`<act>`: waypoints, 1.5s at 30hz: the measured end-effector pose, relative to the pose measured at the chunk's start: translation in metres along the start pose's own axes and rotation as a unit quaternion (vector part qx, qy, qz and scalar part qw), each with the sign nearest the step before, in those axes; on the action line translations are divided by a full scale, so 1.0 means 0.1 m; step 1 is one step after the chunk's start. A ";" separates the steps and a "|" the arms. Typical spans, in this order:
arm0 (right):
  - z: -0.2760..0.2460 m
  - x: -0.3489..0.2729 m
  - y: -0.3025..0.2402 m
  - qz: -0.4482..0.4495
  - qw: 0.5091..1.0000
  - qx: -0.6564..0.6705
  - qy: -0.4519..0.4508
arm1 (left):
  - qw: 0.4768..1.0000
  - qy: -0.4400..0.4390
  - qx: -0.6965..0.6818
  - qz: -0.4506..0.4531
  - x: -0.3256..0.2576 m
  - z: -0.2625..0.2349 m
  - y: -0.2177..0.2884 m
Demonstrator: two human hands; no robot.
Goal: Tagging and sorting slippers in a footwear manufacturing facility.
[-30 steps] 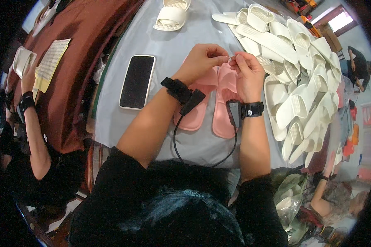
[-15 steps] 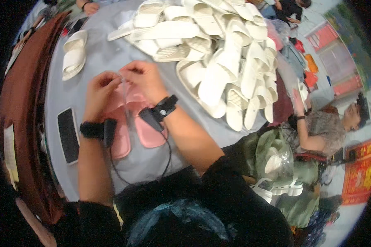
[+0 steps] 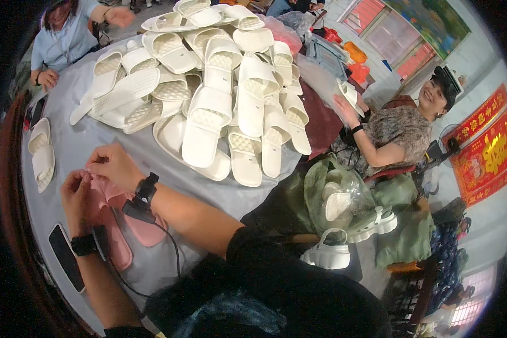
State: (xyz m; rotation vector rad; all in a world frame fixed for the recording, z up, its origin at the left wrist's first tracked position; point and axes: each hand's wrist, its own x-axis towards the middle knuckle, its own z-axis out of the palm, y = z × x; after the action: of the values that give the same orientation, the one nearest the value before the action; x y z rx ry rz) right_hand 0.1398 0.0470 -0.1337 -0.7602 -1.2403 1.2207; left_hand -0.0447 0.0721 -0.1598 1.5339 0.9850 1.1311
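Two pink slippers, one on the left [image 3: 117, 245] and one on the right [image 3: 147, 230], lie side by side on the grey-covered table [image 3: 146, 147] with their toes toward me. My left hand [image 3: 75, 197] is closed in a pinch over the far end of the pair. Fingertips of my right hand [image 3: 116, 168] are also pinched together, close against the left ones. Whatever sits between the fingers is too small to make out. My hands and wrists cover part of the slippers. Both wrists wear black straps with small devices; a black cable runs from them.
Beyond my hands spreads a big heap of cream slippers [image 3: 208, 110]. A single cream slipper [image 3: 41, 153] lies at the left edge, and a black-screened phone [image 3: 66, 256] beside my left forearm. White clogs [image 3: 328, 249] stand at right. A seated co-worker [image 3: 388, 132] holds a slipper; another person [image 3: 62, 39] is far left.
The view has swung to the right, so the table, heap and my hands appear further left. My hands stay pinched together above the pink slippers.
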 end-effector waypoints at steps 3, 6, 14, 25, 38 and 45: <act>0.00 0.00 0.01 -0.012 0.999 0.033 0.013 | 1.000 0.000 0.015 -0.003 0.02 0.03 0.03; -0.05 0.02 -0.01 -0.018 0.999 0.043 0.019 | 1.000 0.001 0.000 -0.019 0.03 0.10 0.09; 0.03 0.10 0.17 -0.102 0.985 -0.136 -0.031 | 0.998 0.034 -0.061 0.000 -0.11 -0.04 0.12; 0.04 -0.03 -0.03 0.059 0.998 0.019 -0.009 | 0.994 0.026 -0.107 -0.023 -0.15 0.13 0.28; 0.04 0.08 0.13 -0.020 1.000 -0.009 -0.004 | 1.000 0.022 0.000 -0.002 -0.09 -0.01 0.15; -0.07 0.01 0.07 0.021 0.999 0.042 -0.025 | 0.998 0.010 -0.065 -0.006 -0.07 0.17 0.17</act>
State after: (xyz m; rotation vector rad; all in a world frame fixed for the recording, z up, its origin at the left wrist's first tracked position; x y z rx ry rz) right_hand 0.1445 0.0510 -0.1413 -0.6996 -1.2110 1.3250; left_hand -0.0290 0.0581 -0.1461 1.4135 0.9153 1.1797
